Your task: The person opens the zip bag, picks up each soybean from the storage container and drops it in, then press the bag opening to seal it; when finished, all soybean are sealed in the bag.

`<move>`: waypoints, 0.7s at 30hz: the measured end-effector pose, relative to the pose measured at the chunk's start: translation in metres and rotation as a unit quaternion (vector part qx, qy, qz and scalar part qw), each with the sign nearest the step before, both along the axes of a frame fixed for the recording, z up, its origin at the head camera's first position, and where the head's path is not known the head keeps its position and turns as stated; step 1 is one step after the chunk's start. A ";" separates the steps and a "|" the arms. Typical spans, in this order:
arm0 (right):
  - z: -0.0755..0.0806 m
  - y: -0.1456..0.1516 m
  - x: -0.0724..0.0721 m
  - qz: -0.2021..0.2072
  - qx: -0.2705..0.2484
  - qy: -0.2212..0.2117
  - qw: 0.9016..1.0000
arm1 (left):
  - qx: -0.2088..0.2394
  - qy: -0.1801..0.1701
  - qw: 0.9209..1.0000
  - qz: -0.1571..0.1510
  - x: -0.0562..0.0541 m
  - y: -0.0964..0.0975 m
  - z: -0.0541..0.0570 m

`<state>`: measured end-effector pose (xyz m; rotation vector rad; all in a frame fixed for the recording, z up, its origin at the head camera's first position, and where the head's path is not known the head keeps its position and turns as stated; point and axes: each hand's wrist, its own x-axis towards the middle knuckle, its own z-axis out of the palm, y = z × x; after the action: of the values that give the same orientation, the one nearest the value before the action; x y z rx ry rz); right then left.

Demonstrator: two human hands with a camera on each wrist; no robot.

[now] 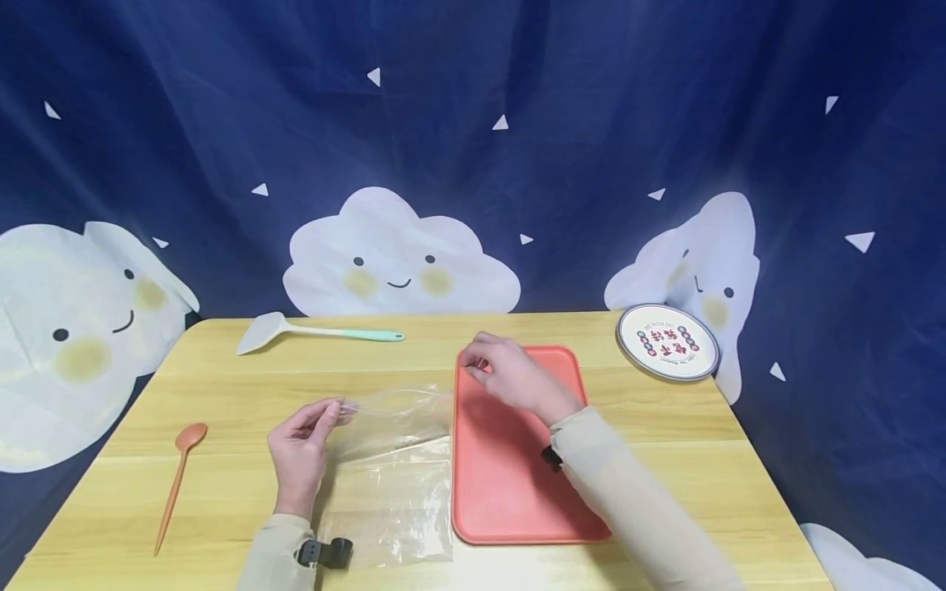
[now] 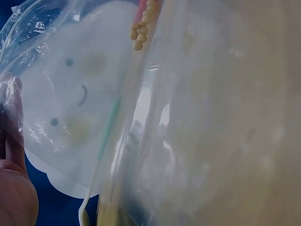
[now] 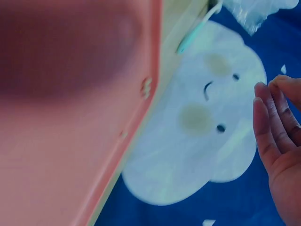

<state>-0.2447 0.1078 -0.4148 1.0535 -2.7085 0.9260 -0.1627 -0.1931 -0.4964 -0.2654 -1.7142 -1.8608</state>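
Note:
A clear plastic zip bag (image 1: 392, 492) lies to the left of a red tray (image 1: 495, 492), its mouth raised and parted. My left hand (image 1: 303, 447) pinches the left end of the bag's zip rim between thumb and fingers. Over the tray's far left corner hovers my right hand (image 1: 510, 377), thumb and a fingertip brought together; I cannot tell whether anything small sits between them. A few pale round beans (image 3: 146, 87) rest in a tray corner. Several beige beans (image 2: 141, 30) appear near the tray's red edge in the left wrist view, beside the glossy plastic.
Along the back edge lies a white turner with a mint handle (image 1: 325, 331). An orange spoon (image 1: 180, 476) is at the left of the wooden table (image 1: 244, 394). A white plate with red lettering (image 1: 668, 365) stands at the back right. A dark blue cloud-print curtain (image 1: 473, 156) hangs behind.

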 end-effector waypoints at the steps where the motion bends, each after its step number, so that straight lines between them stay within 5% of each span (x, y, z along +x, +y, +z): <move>1: 0.001 -0.005 0.001 0.008 -0.003 -0.001 1.000 | 0.001 0.004 1.000 -0.003 0.000 0.000 0.000; 12: 0.007 -0.046 0.014 0.062 -0.011 -0.032 0.998 | 0.038 0.053 0.996 -0.060 0.000 0.001 0.003; 21: 0.008 -0.075 0.021 0.098 0.038 -0.020 0.994 | 0.033 0.054 0.996 -0.060 0.001 0.001 0.004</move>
<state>-0.2236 0.0327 -0.4066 1.3499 -2.7302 0.8869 -0.1617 -0.1917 -0.4928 -0.4443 -1.5922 -1.9478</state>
